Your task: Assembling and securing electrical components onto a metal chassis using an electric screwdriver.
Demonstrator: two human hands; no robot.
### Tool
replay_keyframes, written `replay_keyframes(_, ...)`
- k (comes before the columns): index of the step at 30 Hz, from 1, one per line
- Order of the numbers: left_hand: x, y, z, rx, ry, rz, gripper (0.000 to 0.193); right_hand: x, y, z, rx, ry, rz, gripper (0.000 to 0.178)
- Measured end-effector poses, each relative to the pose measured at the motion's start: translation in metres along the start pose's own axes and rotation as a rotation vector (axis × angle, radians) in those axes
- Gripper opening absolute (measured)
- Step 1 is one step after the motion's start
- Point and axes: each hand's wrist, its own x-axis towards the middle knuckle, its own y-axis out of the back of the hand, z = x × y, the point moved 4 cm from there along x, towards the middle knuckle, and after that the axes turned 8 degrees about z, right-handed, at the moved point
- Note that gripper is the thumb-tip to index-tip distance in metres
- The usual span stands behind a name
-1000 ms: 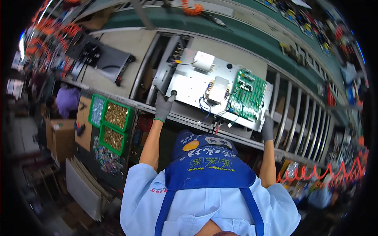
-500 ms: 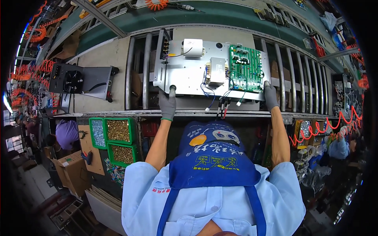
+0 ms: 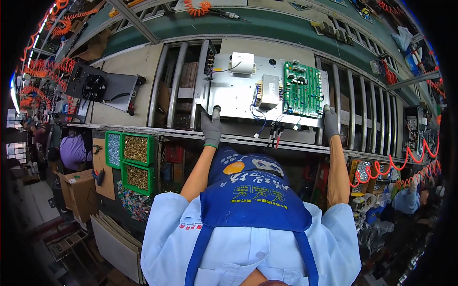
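A silver metal chassis (image 3: pixel 234 102) lies in front of me over the roller conveyor, held at its near edge by both hands. My left hand (image 3: pixel 211 127), in a grey glove, grips the near left corner, thumb on top. My right hand (image 3: pixel 330 123), also gloved, is closed on the near right corner. A green circuit board (image 3: pixel 305 90) sits on the chassis's right part. Left of it is a transformer (image 3: pixel 270 93), and a white cylindrical part (image 3: pixel 242 63) sits farther back. Loose wires with white connectors (image 3: pixel 257 125) hang over the near edge.
Left on the line stands a dark chassis with a fan (image 3: pixel 94 87). Conveyor rollers (image 3: pixel 365 102) run to the right. Green bins (image 3: pixel 137 148) of small metal parts sit at the near left. A red coiled hose (image 3: pixel 377 168) hangs at the right; a power screwdriver (image 3: pixel 228 15) lies at the back.
The whole view has shifted slightly. Against the conveyor, the silver chassis appears to have moved a little to the right, with both hands still gripping it.
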Motion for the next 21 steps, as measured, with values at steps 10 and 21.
replay_keyframes(10,-0.002,-0.003,0.003,0.002,0.130,-0.086,0.053,0.002,0.000,0.012,0.110,0.019,-0.063,0.041)
replay_keyframes(21,0.000,-0.003,-0.030,-0.054,0.274,-0.039,0.048,-0.006,0.003,0.001,0.020,0.136,-0.010,0.037)
